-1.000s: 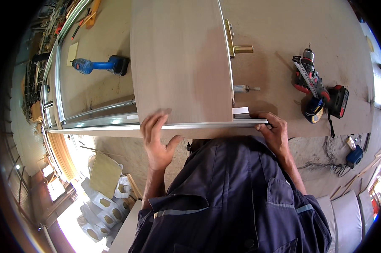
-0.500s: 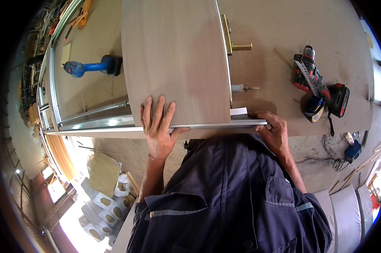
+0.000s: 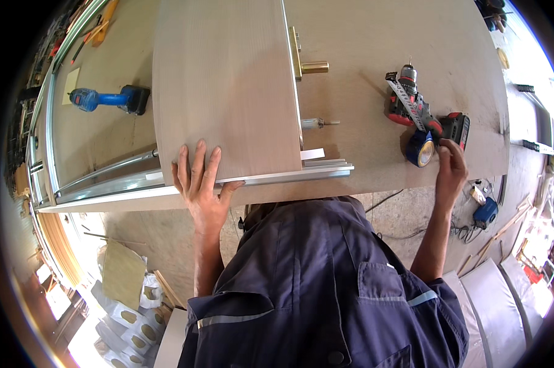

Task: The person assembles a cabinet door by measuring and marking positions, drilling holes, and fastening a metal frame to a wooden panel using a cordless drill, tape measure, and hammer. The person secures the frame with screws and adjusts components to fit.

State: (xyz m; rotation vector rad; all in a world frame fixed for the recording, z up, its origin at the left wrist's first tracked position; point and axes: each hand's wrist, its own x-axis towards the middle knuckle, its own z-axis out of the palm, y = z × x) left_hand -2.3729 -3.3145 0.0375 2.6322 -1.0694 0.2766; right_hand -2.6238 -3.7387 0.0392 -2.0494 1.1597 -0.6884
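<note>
My left hand (image 3: 204,190) lies with its fingers spread on the near end of a wood-grain panel (image 3: 228,80), the thumb along the aluminium profile (image 3: 301,176) at the panel's near edge. Off to the right, my right hand (image 3: 452,168) hovers by the table's front edge with fingers and thumb drawn together; whatever they hold, if anything, is hidden. Closest to those fingertips are a blue tape measure (image 3: 420,149), its blade partly out, and a red-and-black cordless drill (image 3: 402,104) lying on its side. A white strip (image 3: 312,154) sticks out at the panel's near right corner.
Left of the panel lies a blue cordless tool (image 3: 105,99), within a metal frame (image 3: 51,135). A brass-coloured bracket (image 3: 314,67) and a small metal rod (image 3: 320,123) project from the panel's right side. On the floor, a blue device (image 3: 485,213) trails cables.
My right hand has let go of the aluminium profile and moved right, to beside the tape measure and drill. The left hand stays on the panel. The whole view has shifted to the right.
</note>
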